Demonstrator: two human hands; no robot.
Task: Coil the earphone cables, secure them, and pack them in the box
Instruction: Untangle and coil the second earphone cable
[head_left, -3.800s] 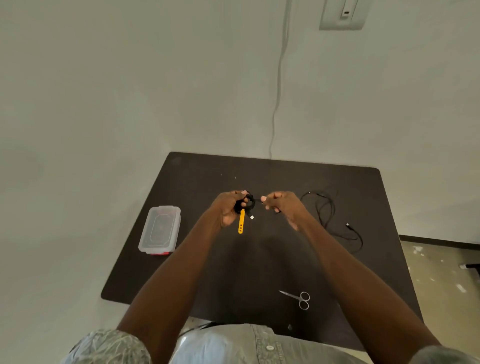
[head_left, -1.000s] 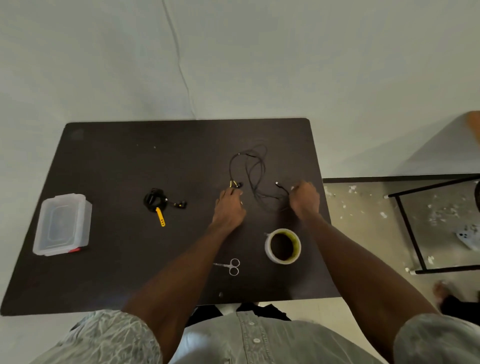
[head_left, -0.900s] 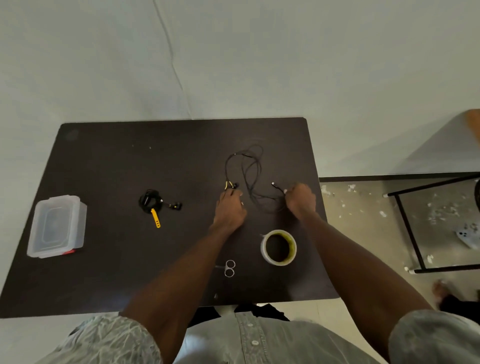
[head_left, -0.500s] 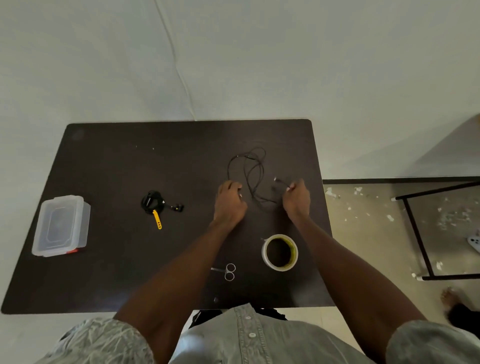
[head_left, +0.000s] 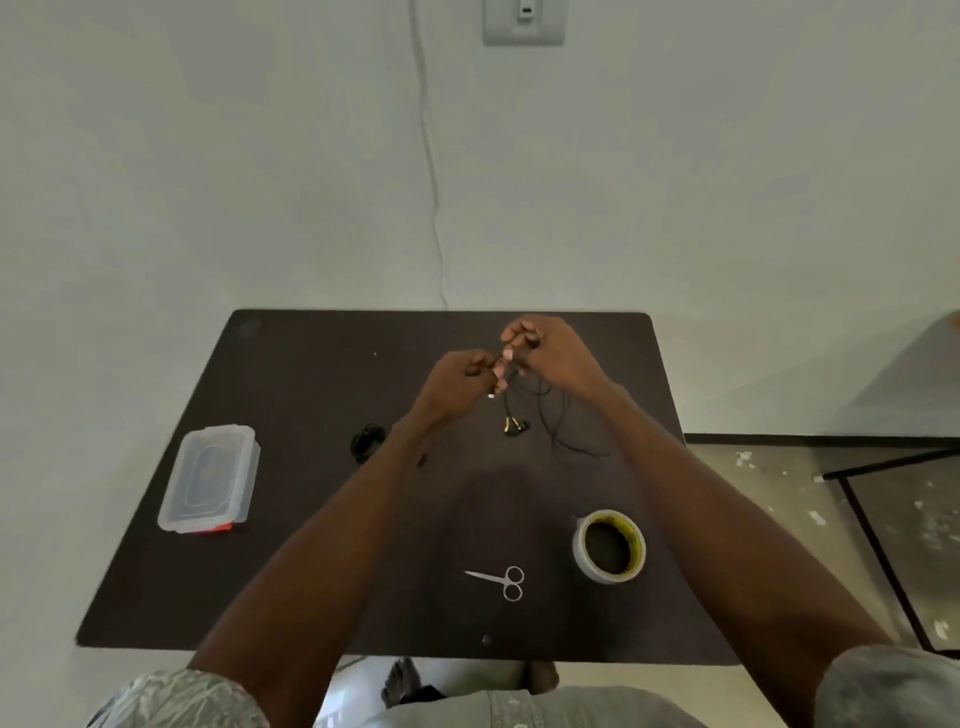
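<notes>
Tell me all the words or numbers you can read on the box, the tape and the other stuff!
There are none to read.
Plastic box: no words show on the lid.
Tape roll: plain, no print seen.
Scissors: too small to tell any mark.
Wall plate: no letters seen.
Earphone cable in the left hand and right hand: no label seen.

Loose black earphone cable (head_left: 553, 426): lifted, dangling. Coiled black earphones (head_left: 366, 441): on table, mid-left. Clear lidded box (head_left: 210, 478): far left.
</notes>
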